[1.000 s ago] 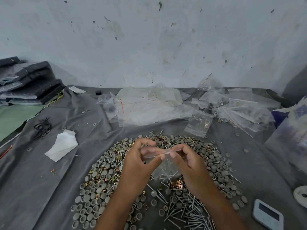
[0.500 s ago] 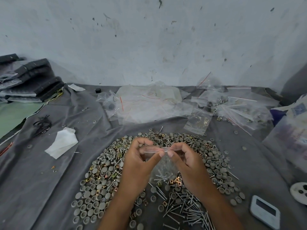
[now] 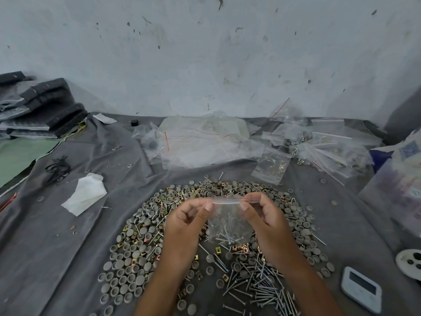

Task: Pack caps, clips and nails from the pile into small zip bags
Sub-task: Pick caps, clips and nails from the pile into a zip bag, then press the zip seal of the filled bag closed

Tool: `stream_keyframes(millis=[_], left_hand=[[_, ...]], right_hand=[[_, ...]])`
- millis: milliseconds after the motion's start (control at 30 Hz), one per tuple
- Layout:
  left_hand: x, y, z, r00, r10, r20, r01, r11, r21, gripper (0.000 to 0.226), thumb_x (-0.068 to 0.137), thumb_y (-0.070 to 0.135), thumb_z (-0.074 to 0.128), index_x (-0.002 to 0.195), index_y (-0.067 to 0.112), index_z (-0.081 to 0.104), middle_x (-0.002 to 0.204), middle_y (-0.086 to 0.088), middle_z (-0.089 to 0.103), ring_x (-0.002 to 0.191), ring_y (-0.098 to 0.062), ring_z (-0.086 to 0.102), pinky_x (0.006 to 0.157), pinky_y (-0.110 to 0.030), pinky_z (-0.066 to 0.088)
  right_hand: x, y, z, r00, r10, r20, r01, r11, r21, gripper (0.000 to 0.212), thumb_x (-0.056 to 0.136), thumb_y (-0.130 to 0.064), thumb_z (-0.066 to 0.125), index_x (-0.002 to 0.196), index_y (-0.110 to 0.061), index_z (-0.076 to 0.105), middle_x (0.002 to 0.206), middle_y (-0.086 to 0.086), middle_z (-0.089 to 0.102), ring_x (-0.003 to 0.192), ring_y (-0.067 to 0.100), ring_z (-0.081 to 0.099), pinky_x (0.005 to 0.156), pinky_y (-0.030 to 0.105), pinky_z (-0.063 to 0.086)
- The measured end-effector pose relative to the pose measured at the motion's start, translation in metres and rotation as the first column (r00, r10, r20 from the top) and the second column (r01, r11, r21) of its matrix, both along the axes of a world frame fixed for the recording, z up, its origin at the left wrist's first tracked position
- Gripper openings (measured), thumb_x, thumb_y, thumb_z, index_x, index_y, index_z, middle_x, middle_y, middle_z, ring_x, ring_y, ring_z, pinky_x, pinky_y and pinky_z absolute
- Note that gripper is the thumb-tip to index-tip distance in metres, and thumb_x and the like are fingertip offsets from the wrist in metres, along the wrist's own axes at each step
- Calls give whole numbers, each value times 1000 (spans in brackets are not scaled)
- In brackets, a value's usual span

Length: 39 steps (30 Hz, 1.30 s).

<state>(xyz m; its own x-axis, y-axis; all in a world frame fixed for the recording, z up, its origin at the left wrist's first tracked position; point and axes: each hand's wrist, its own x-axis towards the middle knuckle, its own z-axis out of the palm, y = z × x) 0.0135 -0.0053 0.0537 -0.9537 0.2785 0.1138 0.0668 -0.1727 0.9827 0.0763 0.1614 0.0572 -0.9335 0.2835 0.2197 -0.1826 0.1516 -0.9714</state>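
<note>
Since a second ago both hands have drawn apart along the small clear plastic zip bag (image 3: 229, 224). I see my left hand (image 3: 189, 221) and right hand (image 3: 264, 217) pinching its top corners, holding it just above the near pile of grey caps, brass clips and steel nails (image 3: 141, 238).

Your left hand (image 3: 189, 221): bare, no glove, ring or strap; short trimmed nail visible on the thumb. Your right hand (image 3: 265, 218): bare likewise, short nail on the thumb. Both your forearms: uncovered as far as the bottom edge of view, no sleeve or cuff showing.
</note>
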Motion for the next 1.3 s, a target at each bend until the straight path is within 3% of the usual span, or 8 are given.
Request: stream_keyframes(millis=[233,367,433,500,567,733,1133,1300], left_hand=[[3,1,1,999,-9,-34,9,1000,1,16,87,32,65,88,18,73,87,-4,74,79,-14,69,66,-21,55],[5,1,1,997,8,-83,-12,999,-41,17,86,38,63,86,22,70,83,-1,70,73,-10,65,61,-20,55],[8,0,2,992,14,-126,-23,998,-65,17,89,40,61,85,25,68,80,-1,67,69,-15,63,58,-27,56],[11,-1,4,978,22,-208,-41,995,-90,19,94,42,62,87,25,66,80,-5,64,71,-28,62,59,-47,57],[13,-1,5,952,23,-306,-60,992,-113,18,94,42,59,90,25,65,83,-3,62,75,-32,60,65,-54,55],[17,2,9,922,26,-386,-94,983,-158,16,93,43,55,91,29,64,87,0,65,81,-23,62,71,-51,53],[15,-3,4,945,0,-328,-65,980,-187,3,93,33,65,92,33,68,87,4,67,81,-14,64,71,-25,52],[17,-4,2,945,40,-326,-95,983,-155,6,91,30,63,89,34,68,85,1,67,76,-15,64,67,-28,54]], right_hand=[[2,0,3,1000,-23,8,23,999,47,20,86,-58,58,100,-44,63,94,-12,69,82,8,67,65,30,58],[4,0,3,999,-36,24,34,995,91,7,93,-47,63,99,-43,62,98,-12,68,89,11,67,77,41,61],[6,0,5,993,-112,-30,116,965,234,14,91,-47,65,104,-43,62,103,-16,66,98,9,64,84,36,57],[7,-1,12,981,-143,-132,190,848,495,25,89,-51,61,112,-40,63,111,-21,61,110,5,56,91,28,48],[6,-6,21,977,-108,-184,204,730,652,26,92,-51,58,112,-37,65,112,-24,57,113,3,51,94,28,41],[4,-15,33,981,-78,-176,183,660,729,15,95,-49,53,97,-38,62,98,-25,58,101,-1,53,96,36,41],[5,-18,37,992,-77,-100,126,604,787,16,96,-49,45,96,-39,57,95,-25,55,98,-4,48,93,17,29],[4,-16,36,996,-47,-72,85,629,773,11,98,-47,51,97,-40,58,96,-27,56,99,-4,48,93,19,32]])
